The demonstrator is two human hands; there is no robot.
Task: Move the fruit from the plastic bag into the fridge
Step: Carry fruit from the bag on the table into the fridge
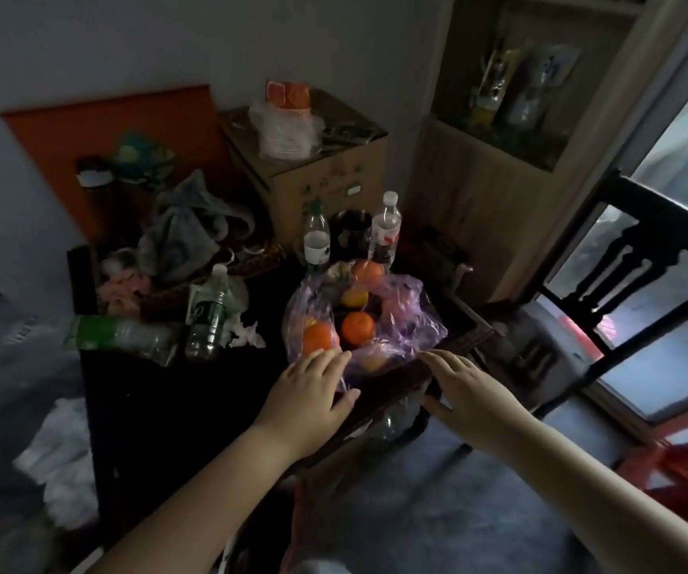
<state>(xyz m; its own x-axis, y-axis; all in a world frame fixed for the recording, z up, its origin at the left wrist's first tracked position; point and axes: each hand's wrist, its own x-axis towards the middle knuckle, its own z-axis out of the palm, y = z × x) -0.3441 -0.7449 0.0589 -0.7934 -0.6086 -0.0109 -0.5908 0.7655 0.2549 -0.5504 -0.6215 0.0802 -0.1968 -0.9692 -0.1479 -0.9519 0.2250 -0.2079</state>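
Note:
A translucent purple plastic bag (400, 325) lies open on the dark table (193, 391) near its right front corner. Inside it I see several oranges, among them one (358, 328) in the middle, one (318, 338) at the left under the plastic and one (369, 272) at the back. My left hand (313, 391) reaches in with straight fingers, its tips at the bag's near left edge beside the left orange. My right hand (464, 387) is stretched out flat over the table's front right corner, fingertips at the bag's near right edge. No fridge is in view.
Plastic bottles (385, 229) (316, 238) and a dark cup (350, 234) stand behind the bag; more bottles (207, 312), tissues and a grey cloth (185, 229) crowd the table's left. A cardboard box (313, 159) stands behind, a dark chair (640, 275) at the right.

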